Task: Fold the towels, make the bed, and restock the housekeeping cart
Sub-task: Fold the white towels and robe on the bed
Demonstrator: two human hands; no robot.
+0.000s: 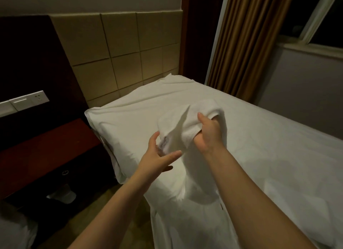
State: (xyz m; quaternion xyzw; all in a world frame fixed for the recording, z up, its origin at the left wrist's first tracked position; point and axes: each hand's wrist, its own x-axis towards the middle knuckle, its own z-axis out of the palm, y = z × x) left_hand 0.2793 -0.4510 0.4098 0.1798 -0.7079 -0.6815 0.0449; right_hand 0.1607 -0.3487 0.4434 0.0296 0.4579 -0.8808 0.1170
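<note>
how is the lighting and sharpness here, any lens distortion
Head view: dim, yellowish light, nightstand nearly lost in shadow; towel and right hand slightly soft; wide-angle lens leans the curtain and bows the bed edge.

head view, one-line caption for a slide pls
Right hand grips a bunched white terry towel above the white-sheeted bed while the open left hand touches its labelled corner.

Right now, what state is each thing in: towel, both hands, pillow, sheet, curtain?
towel: bunched, held up above the bed, not yet folded.
right hand: grips the towel's bunched part.
left hand: fingers spread, at the towel's labelled corner.
pillow: lying flat by the headboard.
sheet: spread over the bed, lightly creased.
curtain: gathered aside, window uncovered.
</note>
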